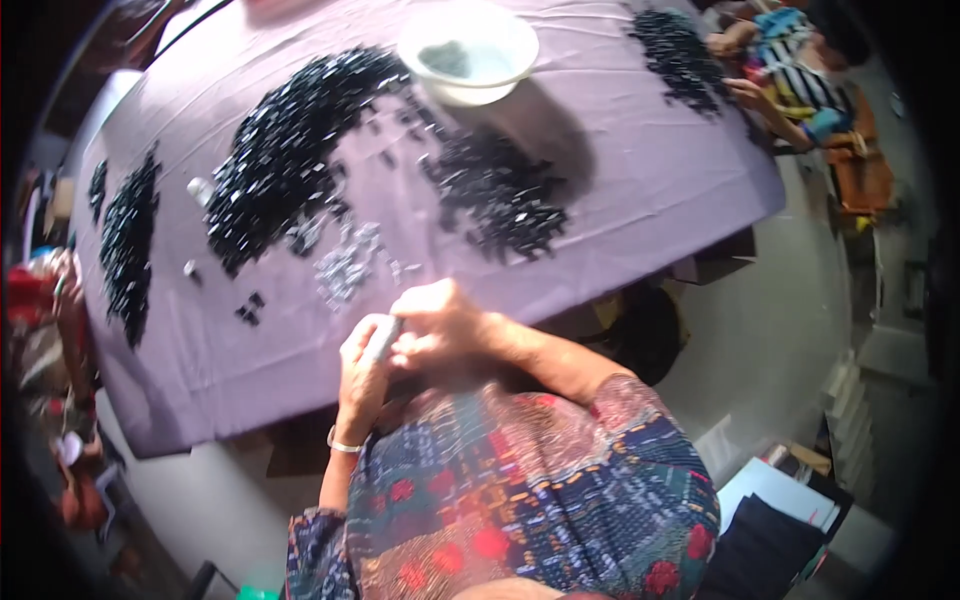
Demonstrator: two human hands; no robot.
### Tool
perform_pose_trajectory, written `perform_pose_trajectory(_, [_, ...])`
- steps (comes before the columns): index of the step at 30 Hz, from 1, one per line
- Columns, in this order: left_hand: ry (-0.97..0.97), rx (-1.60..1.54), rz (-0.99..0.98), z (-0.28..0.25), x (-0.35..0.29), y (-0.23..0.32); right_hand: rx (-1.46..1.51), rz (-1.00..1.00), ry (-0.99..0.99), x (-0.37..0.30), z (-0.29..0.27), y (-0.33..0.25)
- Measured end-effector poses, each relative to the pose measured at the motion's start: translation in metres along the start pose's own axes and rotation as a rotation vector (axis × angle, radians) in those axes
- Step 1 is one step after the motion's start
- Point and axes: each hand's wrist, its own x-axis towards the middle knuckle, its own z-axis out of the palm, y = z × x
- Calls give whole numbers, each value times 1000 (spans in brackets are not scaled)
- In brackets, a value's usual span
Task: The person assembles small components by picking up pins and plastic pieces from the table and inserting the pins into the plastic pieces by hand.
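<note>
At the near edge of the table, my left hand (362, 352) is closed around a short, light-grey, stick-like piece (382, 338). Close against it, my right hand (440, 318) has its fingers curled at the piece's upper end; what lies between those fingers is too blurred to make out. Just beyond both hands is a loose heap of small light-grey parts (347, 264). Behind that heap spreads a long pile of small glossy black pieces (285, 135), and a second black pile (497, 195) lies to its right.
A purple cloth (640, 190) covers the table. At the back stands a white bowl (470, 85) with dark contents. More black pieces (130, 250) lie at the left, others (677, 60) at the far right by another person's hands (740, 90). People sit along the left side.
</note>
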Motion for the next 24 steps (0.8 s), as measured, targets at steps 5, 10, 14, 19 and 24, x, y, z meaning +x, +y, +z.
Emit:
perform_pose_trajectory(5, [-139, 58, 108, 2, 10, -5, -56, 20, -100, 3, -18, -3])
perform_pose_trajectory(10, [-130, -242, -95, -1, 10, -1, -102, 15, -163, 1, -15, -5])
perform_pose_trajectory(14, [-94, -231, -60, -9, 7, -3, -131, 43, -172, 7, -15, -18])
perform_pose_trajectory(19, [343, 232, 445, -48, 18, 15, -609, -36, 196, 25, -60, -1])
perform_pose_trajectory(24, [757, 1002, 783, -104, 38, 38, -801, 125, 215, 31, -95, 27])
